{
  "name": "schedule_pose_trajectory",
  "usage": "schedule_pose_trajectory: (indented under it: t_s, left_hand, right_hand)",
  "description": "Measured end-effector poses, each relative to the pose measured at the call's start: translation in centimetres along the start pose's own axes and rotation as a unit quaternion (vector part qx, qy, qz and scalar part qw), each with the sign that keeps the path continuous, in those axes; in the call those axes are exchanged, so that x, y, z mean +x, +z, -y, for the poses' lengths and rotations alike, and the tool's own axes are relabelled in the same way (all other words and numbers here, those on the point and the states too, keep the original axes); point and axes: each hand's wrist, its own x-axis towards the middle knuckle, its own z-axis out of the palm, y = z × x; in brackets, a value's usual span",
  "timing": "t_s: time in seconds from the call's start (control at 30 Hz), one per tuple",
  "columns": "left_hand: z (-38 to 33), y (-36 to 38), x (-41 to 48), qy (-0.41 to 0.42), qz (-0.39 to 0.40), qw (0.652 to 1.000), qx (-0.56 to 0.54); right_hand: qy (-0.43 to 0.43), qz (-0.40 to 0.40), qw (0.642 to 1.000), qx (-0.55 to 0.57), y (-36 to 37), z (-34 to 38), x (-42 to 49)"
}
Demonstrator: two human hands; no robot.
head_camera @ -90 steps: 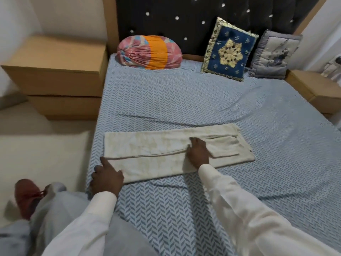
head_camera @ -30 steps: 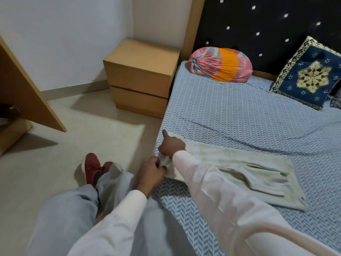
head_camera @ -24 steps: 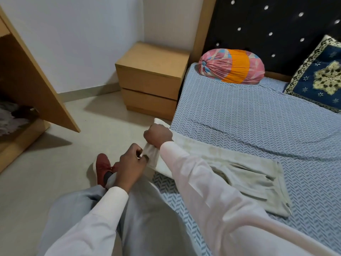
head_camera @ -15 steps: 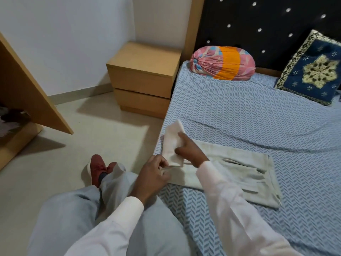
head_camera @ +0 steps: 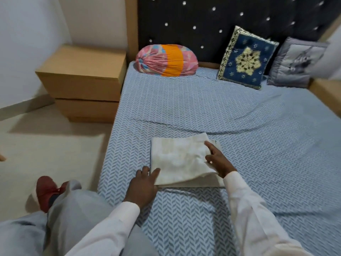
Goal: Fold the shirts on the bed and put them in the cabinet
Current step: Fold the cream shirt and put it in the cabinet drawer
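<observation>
Toward the near-left side of the bed (head_camera: 258, 117), left hand (head_camera: 143, 183) lies flat, fingers straight, tips touching the folded shirt (head_camera: 180, 159) at its near-left corner. Shirt rests on the bed between both hands, long axis left-right; right hand (head_camera: 218, 161) spread, pressing the shirt's right edge. Both hands flank it; lifting probably means gripping each short end.

Both arms reach forward, white sleeves (head_camera: 254, 218) down to the wrists. Left hand (head_camera: 143, 183) is nearer the body, palm down, fingers straight and pointing ahead-right. Right hand (head_camera: 218, 160) is further out, palm down, fingers spread and mostly straight, index leading. The hands are apart, and neither is curled into a grip.
</observation>
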Motion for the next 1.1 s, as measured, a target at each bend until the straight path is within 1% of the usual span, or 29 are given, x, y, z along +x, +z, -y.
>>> schedule_pose_trajectory:
  t_s: [0.13, 0.23, 0.33, 0.4, 0.53, 0.6, 0.7, 0.77, 0.8, 0.87, 0.9, 1.0, 1.03, 1.1]
  left_hand:
    - [-1.5, 0.5, 0.3, 0.017, -0.01, 1.0, -0.009]
    - [-1.8, 0.7, 0.3, 0.024, -0.026, 0.999, -0.034]
    - [-2.1, 0.9, 0.3, 0.02, -0.04, 0.998, -0.049]
    - [-2.5, 0.8, 0.3, 0.02, -0.045, 0.997, -0.051]
    - [-2.9, 0.7, 0.1, 0.02, -0.048, 0.997, -0.058]
    - [-2.7, 0.8, 0.1, 0.023, -0.049, 0.995, -0.079]
    - [-2.6, 0.8, 0.2, 0.024, -0.041, 0.994, -0.1]
    - [-2.6, 0.7, 0.1, 0.027, -0.042, 0.993, -0.111]
    - [-2.7, 0.8, 0.1, 0.027, -0.041, 0.992, -0.117]
    - [-2.5, 0.9, 0.0, 0.026, -0.035, 0.99, -0.131]
    - [-2.4, 1.0, -0.1, 0.024, -0.033, 0.989, -0.14]
    - [-2.2, 1.0, 0.0, 0.02, -0.034, 0.986, -0.161]
    - [-2.2, 1.0, 0.0, 0.021, -0.034, 0.986, -0.162]
    - [-2.1, 1.1, -0.1, 0.022, -0.033, 0.985, -0.168]
  right_hand:
    - [0.027, -0.016, 1.0, 0.003, -3.2, -1.7, 0.8]
    - [0.034, -0.029, 0.999, -0.015, -4.4, -2.6, 1.1]
    - [0.054, -0.023, 0.998, -0.024, -4.8, -3.3, 1.4]
    - [0.05, -0.02, 0.998, -0.034, -4.9, -3.5, 1.6]
    - [0.038, -0.029, 0.999, -0.019, -5.1, -3.2, 1.3]
    - [0.035, -0.024, 0.998, -0.039, -5.8, -3.5, 0.7]
    - [0.048, -0.027, 0.995, -0.078, -7.3, -5.5, 0.4]
    - [0.056, -0.03, 0.989, -0.133, -7.7, -6.6, 0.3]
    - [0.059, -0.028, 0.98, -0.185, -7.9, -7.0, 0.3]
    - [0.05, -0.03, 0.949, -0.309, -7.8, -7.1, 0.3]
    - [0.036, -0.042, 0.937, -0.346, -7.4, -6.9, 0.4]
    - [-0.08, -0.101, 0.916, -0.38, -5.3, -4.9, 1.0]
    - [-0.096, -0.103, 0.911, -0.387, -4.7, -4.4, 1.6]
    - [-0.082, -0.078, 0.902, -0.417, -4.1, -3.4, 3.6]
